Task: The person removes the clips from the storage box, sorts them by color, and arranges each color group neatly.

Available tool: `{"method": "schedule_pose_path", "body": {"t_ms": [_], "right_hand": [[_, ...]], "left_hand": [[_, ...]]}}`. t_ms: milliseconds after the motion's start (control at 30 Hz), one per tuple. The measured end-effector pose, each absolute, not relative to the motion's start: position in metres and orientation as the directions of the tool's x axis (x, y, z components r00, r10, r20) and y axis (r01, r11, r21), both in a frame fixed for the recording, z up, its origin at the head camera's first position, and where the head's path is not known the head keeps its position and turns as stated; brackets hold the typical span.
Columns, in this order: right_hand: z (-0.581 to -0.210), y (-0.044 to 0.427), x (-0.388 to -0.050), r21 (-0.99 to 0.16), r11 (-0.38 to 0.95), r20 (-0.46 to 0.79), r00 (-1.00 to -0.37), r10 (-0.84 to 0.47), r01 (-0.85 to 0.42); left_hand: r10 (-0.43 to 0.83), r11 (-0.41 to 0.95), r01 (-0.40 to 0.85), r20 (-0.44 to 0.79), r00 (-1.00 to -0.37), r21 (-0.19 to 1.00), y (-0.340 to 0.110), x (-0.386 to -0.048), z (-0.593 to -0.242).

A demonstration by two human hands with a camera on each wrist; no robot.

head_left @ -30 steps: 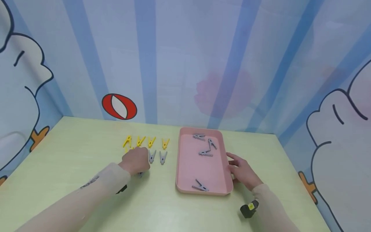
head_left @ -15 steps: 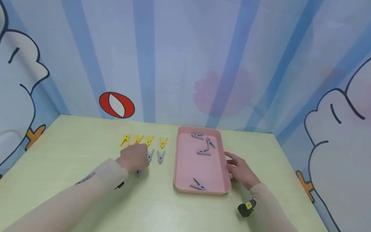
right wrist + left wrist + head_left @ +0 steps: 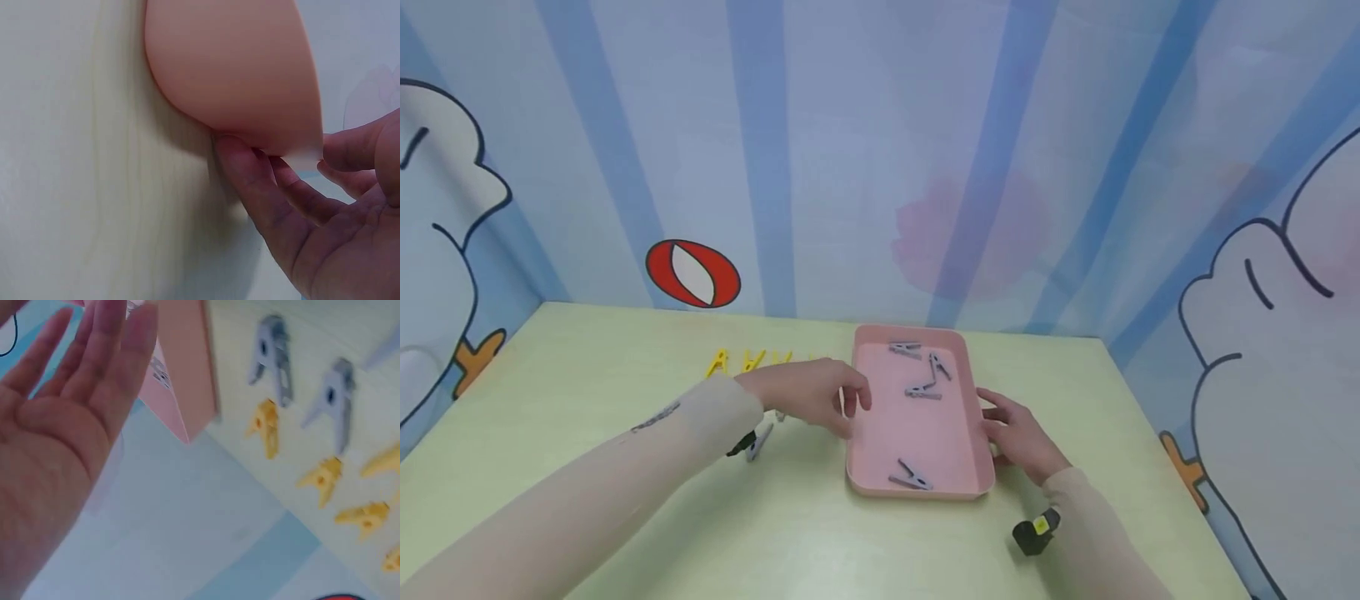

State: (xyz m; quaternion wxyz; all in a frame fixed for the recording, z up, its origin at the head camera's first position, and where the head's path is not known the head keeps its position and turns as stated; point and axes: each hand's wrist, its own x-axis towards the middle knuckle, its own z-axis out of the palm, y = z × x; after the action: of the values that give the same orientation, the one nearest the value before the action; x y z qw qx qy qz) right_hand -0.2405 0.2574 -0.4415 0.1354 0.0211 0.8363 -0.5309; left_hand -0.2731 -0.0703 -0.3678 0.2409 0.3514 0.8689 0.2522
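Note:
A shallow pink tray (image 3: 891, 429) lies on the table with several grey clothespins (image 3: 913, 477) inside. At the tray's left rim hovers my left hand (image 3: 808, 392), its fingers hanging slightly bent. The left wrist view shows the palm of the left hand (image 3: 69, 425) and nearly straight fingers, with nothing seen between them. My right hand (image 3: 1022, 437) holds the tray's right side. In the right wrist view, fingertips of the right hand (image 3: 337, 231) press the outer wall and reach the rim. Yellow clothespins (image 3: 322, 481) and grey clothespins (image 3: 331, 403) lie left of the tray, partly hidden by my left arm in the head view.
The pale table (image 3: 617, 358) ends at a blue striped backdrop (image 3: 820, 167). One grey clothespin (image 3: 760, 442) lies under my left wrist, nearer than the others. The tray wall (image 3: 187, 369) stands close beside the loose clothespins.
My left hand has moved right, from above the loose clothespins to the tray's left rim, and its fingers have loosened. The right hand stays on the tray.

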Motion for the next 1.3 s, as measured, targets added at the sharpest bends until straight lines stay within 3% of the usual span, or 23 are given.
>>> {"method": "schedule_pose_path", "body": {"t_ms": [200,367,700,1300], "right_hand": [[-0.442,0.253,-0.237,-0.889,0.419,-0.25,-0.962,-0.108,0.184],[-0.441,0.25,-0.235,-0.892,0.414,-0.247,-0.963,-0.112,0.18],[-0.437,0.246,-0.234,-0.887,0.424,-0.261,-0.956,-0.133,0.184],[-0.438,0.245,-0.233,-0.893,0.412,-0.257,-0.956,-0.139,0.18]], "left_hand": [[0.801,0.561,0.429,-0.333,-0.498,0.708,-0.048,-0.276,-0.363],[0.823,0.54,0.419,-0.355,-0.443,0.73,-0.029,-0.272,-0.363],[0.786,0.606,0.41,-0.434,-0.441,0.682,-0.003,-0.261,-0.368],[0.757,0.653,0.549,-0.467,-0.456,0.522,0.019,-0.244,-0.388]]}}
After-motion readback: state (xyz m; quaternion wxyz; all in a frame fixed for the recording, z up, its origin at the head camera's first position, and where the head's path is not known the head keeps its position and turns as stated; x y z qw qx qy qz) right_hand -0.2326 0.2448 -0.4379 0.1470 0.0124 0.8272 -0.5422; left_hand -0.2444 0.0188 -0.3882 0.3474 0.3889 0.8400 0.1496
